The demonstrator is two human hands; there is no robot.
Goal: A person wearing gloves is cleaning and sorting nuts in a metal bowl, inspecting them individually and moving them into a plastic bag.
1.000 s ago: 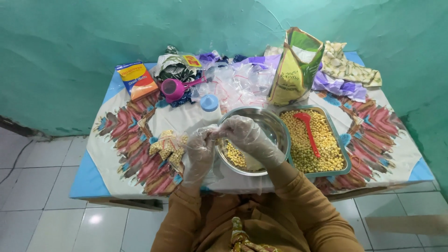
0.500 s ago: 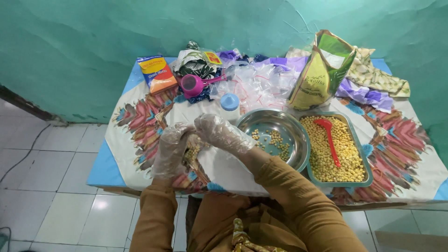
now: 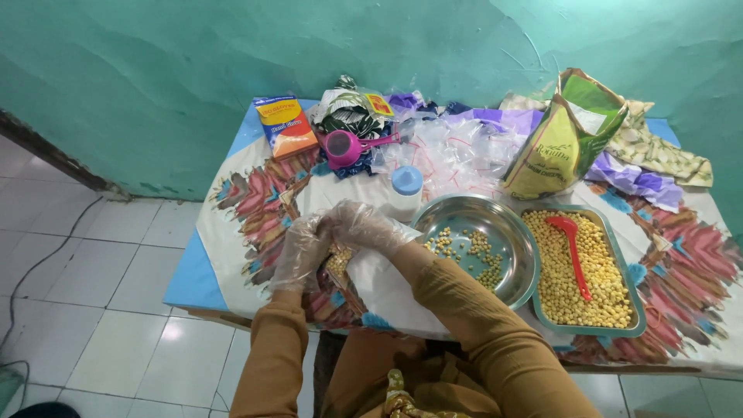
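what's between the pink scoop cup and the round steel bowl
In the head view, a small white jar with a light blue lid stands between the pink scoop cup and the steel bowl.

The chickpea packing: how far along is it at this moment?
Done: packets cannot be counted; the left hand hides that spot. In hand: both gloved hands, the right hand too, hold a small filled bag. Left: the tray remains full, the steel bowl holds a few chickpeas, and empty bags wait behind.

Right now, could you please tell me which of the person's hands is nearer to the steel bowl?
Right. The right hand is just left of the steel bowl; the left hand is farther left, beyond it.
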